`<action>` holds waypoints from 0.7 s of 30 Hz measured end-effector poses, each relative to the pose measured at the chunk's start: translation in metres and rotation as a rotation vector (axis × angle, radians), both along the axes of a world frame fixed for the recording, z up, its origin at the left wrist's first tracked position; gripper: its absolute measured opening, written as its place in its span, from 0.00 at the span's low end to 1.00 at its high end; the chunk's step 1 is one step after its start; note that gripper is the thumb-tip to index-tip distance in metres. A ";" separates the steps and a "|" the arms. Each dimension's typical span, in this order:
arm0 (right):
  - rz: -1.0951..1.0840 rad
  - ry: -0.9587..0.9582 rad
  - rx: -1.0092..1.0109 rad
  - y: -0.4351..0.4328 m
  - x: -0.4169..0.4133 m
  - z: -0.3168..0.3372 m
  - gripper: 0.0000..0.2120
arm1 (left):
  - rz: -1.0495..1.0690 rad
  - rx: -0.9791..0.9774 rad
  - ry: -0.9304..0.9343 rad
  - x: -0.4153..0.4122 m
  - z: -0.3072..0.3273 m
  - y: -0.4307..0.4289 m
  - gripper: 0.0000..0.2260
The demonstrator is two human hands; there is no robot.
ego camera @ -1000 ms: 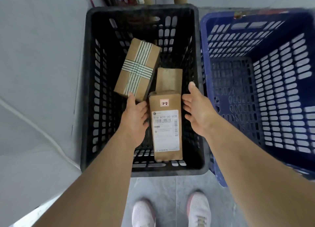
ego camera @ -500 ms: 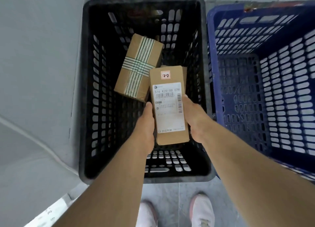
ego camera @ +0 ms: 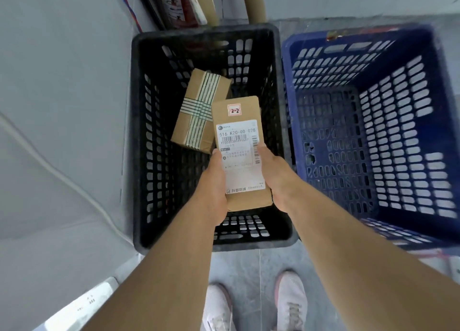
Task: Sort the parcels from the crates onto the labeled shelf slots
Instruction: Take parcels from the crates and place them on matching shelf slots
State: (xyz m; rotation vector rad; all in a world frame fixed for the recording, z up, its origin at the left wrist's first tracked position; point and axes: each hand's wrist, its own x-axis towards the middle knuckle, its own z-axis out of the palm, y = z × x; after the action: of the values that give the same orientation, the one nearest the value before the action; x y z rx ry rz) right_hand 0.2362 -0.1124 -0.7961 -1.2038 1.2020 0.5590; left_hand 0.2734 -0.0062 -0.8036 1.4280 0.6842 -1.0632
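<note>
Head view, looking straight down. Both hands hold one parcel (ego camera: 237, 141), a long brown box, over the black crate (ego camera: 206, 32). The left hand (ego camera: 215, 181) grips its left edge and the right hand (ego camera: 275, 176) its right edge, thumbs on the top face. A small sticker (ego camera: 234, 110) at the box's 12 o'clock end reads 2-2. A taped parcel (ego camera: 199, 109) lies in the crate at 10 o'clock from the held one. A blue crate (ego camera: 398, 121) stands at 3 o'clock of the black one. White shoes (ego camera: 291, 303) show at 6 o'clock.

The step in hand seems to be picking up and reading the sticker. The next move is probably to carry the box to the shelf slot marked 2-2. No shelf is in view, so that calls for turning away from the crates.
</note>
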 end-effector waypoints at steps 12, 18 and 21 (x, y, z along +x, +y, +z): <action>-0.132 -0.169 0.065 0.003 -0.079 0.178 0.27 | -0.085 0.007 -0.051 -0.064 0.174 -0.006 0.22; -0.183 -0.183 -0.017 -0.012 -0.123 0.274 0.28 | -0.148 -0.039 -0.097 -0.098 0.270 -0.025 0.23; -0.280 -0.236 -0.014 -0.013 -0.145 0.311 0.28 | -0.203 -0.077 -0.130 -0.114 0.309 -0.030 0.24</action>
State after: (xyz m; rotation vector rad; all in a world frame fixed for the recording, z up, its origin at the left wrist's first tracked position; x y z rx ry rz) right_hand 0.0909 -0.1254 -0.4849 -1.0578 1.1476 0.1942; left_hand 0.1595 -0.0366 -0.4946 1.5081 0.4072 -1.1298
